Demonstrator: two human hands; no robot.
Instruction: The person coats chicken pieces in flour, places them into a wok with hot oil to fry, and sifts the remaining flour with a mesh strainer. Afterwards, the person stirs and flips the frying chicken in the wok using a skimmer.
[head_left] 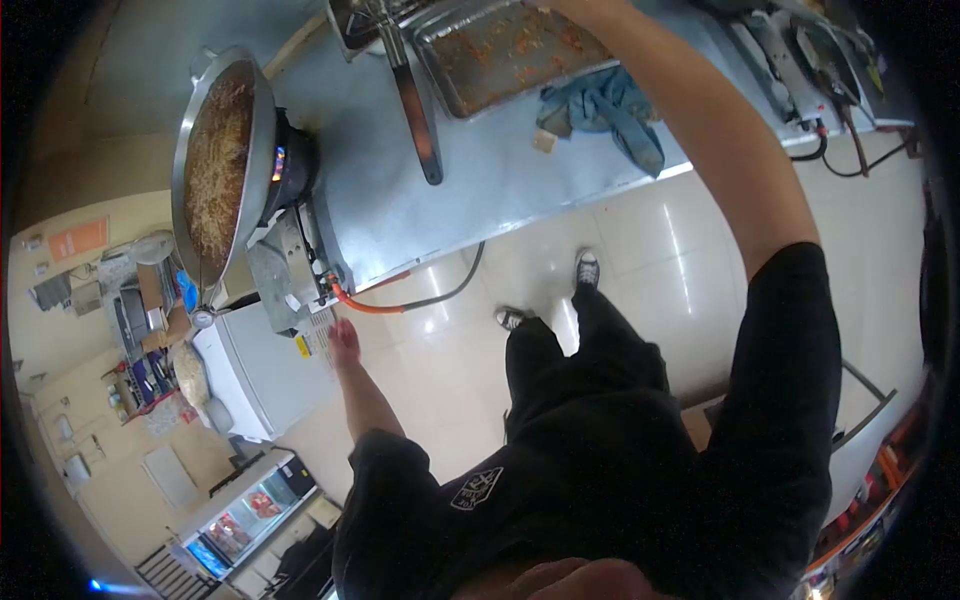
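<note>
My left hand [345, 341] hangs beside the table's left corner, just below the burner's orange gas hose [371, 306]. Its fingers look loosely bent and apart, with nothing visible in them. My right forearm stretches over the table to the top edge, where the hand is cut off, beyond a metal tray [470, 101] with orange food scraps in it. A large wok [264, 150] of frothing brown oil sits on a lit burner [293, 162]. A dial thermometer [202, 318] is at its near rim. A long wooden-handled utensil [413, 110] lies left of the tray; its head is unclear.
A crumpled blue-green cloth [608, 112] lies by the metal table's [480, 190] front edge, beside a small beige piece [544, 140]. Another burner [765, 70] stands right. A white freezer [262, 365] is at lower left, and a hose [448, 290] hangs below the table.
</note>
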